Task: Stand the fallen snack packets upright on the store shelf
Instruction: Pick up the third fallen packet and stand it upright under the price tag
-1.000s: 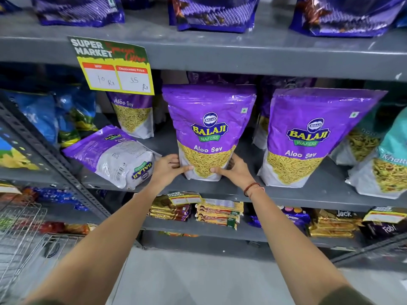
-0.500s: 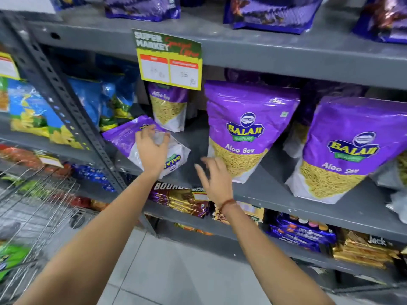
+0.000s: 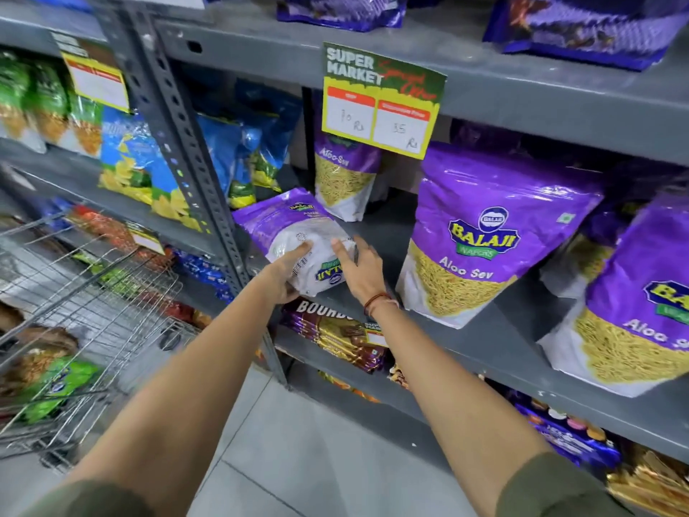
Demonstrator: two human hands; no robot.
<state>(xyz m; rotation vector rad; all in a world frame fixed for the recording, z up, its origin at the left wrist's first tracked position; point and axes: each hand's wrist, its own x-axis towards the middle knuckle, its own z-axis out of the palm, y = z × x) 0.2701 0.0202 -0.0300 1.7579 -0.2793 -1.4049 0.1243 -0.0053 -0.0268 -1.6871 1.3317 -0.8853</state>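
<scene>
A purple and white Balaji packet (image 3: pixel 287 233) lies fallen on its back at the left end of the grey middle shelf (image 3: pixel 484 341), its base toward me. My left hand (image 3: pixel 285 272) grips its lower left edge. Against its right side rests my right hand (image 3: pixel 359 268), fingers flat on the packet. To the right, a purple Aloo Sev packet (image 3: pixel 484 233) stands upright, and another upright Aloo Sev packet (image 3: pixel 634 304) stands beyond it. A smaller Aloo Sev packet (image 3: pixel 345 181) stands at the back behind the price sign.
A green and yellow price sign (image 3: pixel 382 100) hangs from the upper shelf edge. A slotted grey upright post (image 3: pixel 179 143) stands just left of the fallen packet. A wire shopping trolley (image 3: pixel 85 322) is at the left. Biscuit packs (image 3: pixel 335 337) fill the shelf below.
Both hands left the upright middle packet and moved left to the fallen one. My left hand slid from its top to its lower edge, and my right hand reached its side.
</scene>
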